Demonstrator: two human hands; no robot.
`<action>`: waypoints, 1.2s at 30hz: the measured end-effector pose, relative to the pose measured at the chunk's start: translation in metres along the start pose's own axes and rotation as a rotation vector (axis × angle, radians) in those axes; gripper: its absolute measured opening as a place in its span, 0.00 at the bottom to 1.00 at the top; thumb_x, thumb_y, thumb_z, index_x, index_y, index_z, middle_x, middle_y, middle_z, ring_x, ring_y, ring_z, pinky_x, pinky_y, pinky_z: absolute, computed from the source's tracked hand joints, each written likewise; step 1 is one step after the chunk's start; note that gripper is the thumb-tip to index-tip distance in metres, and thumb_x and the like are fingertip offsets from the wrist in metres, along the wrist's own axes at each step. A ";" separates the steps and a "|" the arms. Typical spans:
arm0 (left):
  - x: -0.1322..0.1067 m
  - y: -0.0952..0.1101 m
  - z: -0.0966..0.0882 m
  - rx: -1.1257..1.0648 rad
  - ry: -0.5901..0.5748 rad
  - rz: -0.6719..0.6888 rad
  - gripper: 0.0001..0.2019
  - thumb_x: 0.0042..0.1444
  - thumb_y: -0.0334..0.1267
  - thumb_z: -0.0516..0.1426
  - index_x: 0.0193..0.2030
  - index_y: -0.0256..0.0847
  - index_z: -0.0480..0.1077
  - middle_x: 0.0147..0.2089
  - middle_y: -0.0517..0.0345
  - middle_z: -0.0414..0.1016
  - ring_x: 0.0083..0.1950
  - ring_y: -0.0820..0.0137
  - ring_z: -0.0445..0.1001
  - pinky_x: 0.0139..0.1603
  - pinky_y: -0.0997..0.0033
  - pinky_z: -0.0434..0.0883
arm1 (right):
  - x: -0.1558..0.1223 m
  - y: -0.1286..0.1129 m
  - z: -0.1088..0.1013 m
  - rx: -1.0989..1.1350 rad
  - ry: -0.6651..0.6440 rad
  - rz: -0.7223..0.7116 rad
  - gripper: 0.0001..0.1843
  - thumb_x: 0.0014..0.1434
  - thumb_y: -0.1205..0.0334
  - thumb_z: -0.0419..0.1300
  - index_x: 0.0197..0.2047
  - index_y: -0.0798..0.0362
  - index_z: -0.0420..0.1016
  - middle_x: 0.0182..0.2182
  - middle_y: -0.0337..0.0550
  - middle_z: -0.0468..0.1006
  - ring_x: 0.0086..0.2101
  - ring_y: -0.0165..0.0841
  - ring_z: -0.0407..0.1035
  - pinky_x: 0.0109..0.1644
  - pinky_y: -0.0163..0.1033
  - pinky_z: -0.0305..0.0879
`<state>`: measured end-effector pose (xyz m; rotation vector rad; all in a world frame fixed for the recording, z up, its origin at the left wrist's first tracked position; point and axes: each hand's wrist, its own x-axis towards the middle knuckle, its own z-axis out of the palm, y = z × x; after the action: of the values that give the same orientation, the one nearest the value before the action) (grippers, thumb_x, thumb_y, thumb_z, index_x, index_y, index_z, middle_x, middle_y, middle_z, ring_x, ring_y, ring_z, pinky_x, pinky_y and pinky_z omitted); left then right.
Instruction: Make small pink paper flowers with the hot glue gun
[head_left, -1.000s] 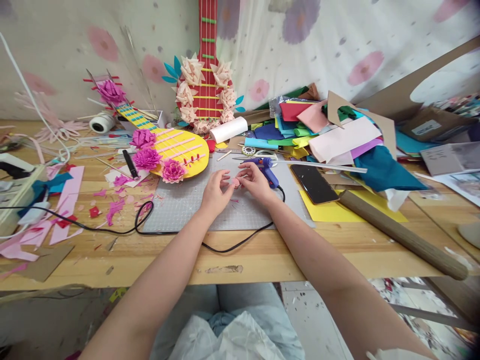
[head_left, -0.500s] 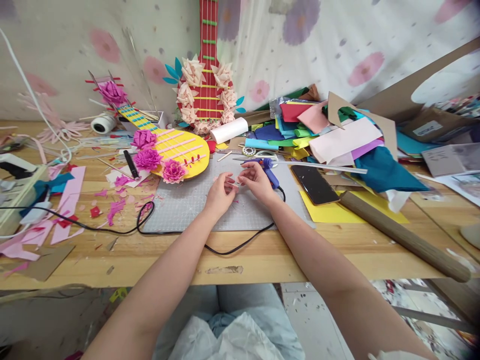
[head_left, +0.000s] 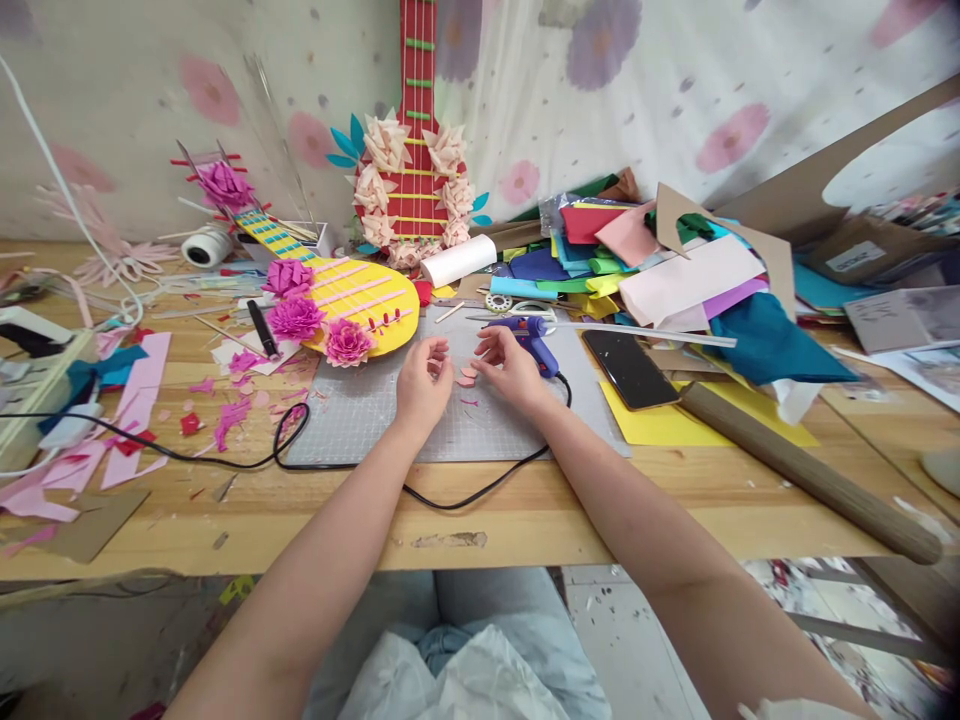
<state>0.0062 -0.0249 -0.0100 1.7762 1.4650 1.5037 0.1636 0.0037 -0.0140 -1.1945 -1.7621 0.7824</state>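
My left hand [head_left: 425,384] is over the grey cutting mat [head_left: 352,420], its fingers loosely curled and apart, with nothing seen in them. To its right, my right hand [head_left: 511,368] has its fingers apart, the tips right beside some small pink paper petals [head_left: 466,378]. Whether a fingertip touches a petal is hard to make out. Just behind the right hand lies a blue-purple glue gun [head_left: 541,352] with a long glue stick [head_left: 645,334] near it. A thin magenta scrap [head_left: 470,403] rests on the mat.
Left of the mat lies a yellow paper guitar [head_left: 382,300] with magenta flowers; a red one [head_left: 417,180] stands behind. A black cord [head_left: 247,463] crosses the front. On the right are a phone [head_left: 628,370], a brown roll [head_left: 810,470] and heaped coloured paper [head_left: 585,225].
My hands have drawn apart, the left moving leftward and the right shifting slightly. Pink petals now show on the mat between them.
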 end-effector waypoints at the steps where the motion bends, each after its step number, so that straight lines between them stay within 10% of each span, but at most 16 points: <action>1: 0.001 0.000 -0.001 0.039 0.016 0.023 0.11 0.52 0.27 0.54 0.42 0.42 0.66 0.42 0.54 0.74 0.41 0.70 0.72 0.41 0.68 0.72 | -0.001 -0.001 -0.001 -0.098 -0.006 0.000 0.18 0.52 0.67 0.59 0.46 0.50 0.62 0.36 0.41 0.73 0.32 0.31 0.69 0.40 0.41 0.68; 11: 0.004 -0.001 -0.009 0.192 0.155 0.119 0.13 0.48 0.24 0.56 0.39 0.43 0.67 0.40 0.54 0.73 0.50 0.60 0.66 0.56 0.55 0.62 | -0.008 -0.016 -0.009 -0.471 -0.270 -0.358 0.14 0.54 0.67 0.58 0.45 0.49 0.69 0.38 0.44 0.78 0.48 0.42 0.65 0.54 0.49 0.59; 22: -0.003 -0.002 0.003 -0.167 -0.201 -0.031 0.16 0.50 0.29 0.57 0.47 0.41 0.66 0.46 0.52 0.75 0.40 0.71 0.76 0.40 0.70 0.74 | -0.004 -0.010 -0.005 0.220 -0.115 0.029 0.17 0.50 0.57 0.62 0.43 0.51 0.65 0.30 0.39 0.77 0.36 0.33 0.74 0.42 0.41 0.69; 36: 0.001 0.005 0.007 -0.451 -0.111 -0.394 0.10 0.50 0.34 0.59 0.38 0.39 0.64 0.31 0.58 0.74 0.32 0.71 0.76 0.23 0.77 0.71 | -0.002 -0.003 0.007 0.279 -0.126 0.016 0.14 0.53 0.55 0.58 0.42 0.48 0.62 0.29 0.36 0.72 0.31 0.31 0.71 0.36 0.38 0.67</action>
<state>0.0143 -0.0241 -0.0078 1.2048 1.2109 1.3676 0.1567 0.0011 -0.0154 -0.9913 -1.6789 1.0939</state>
